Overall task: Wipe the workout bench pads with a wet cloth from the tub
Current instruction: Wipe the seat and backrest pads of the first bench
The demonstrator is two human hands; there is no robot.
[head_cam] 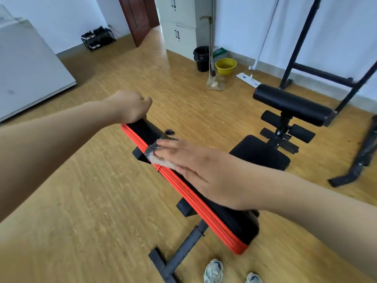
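Observation:
The black back pad [230, 221] of the workout bench, edged in red, runs from the middle of the view down to the bottom right. My left hand [130, 107] grips the pad's far top end, fingers curled over its edge. My right hand [189, 166] lies flat with straight fingers on a grey and white cloth [152, 153], pressing it onto the pad's upper part. The black seat pad [263, 152] and the roller pads [291, 104] are further right. A yellow tub [225, 66] stands on the floor by the far wall.
A black bin [201, 58], a mop [247, 78] and a clear dustpan stand near the tub. A black rack frame [318, 72] is at the right, a dark part lies on the floor at the far right. My shoes [213, 270] are beside the bench's foot.

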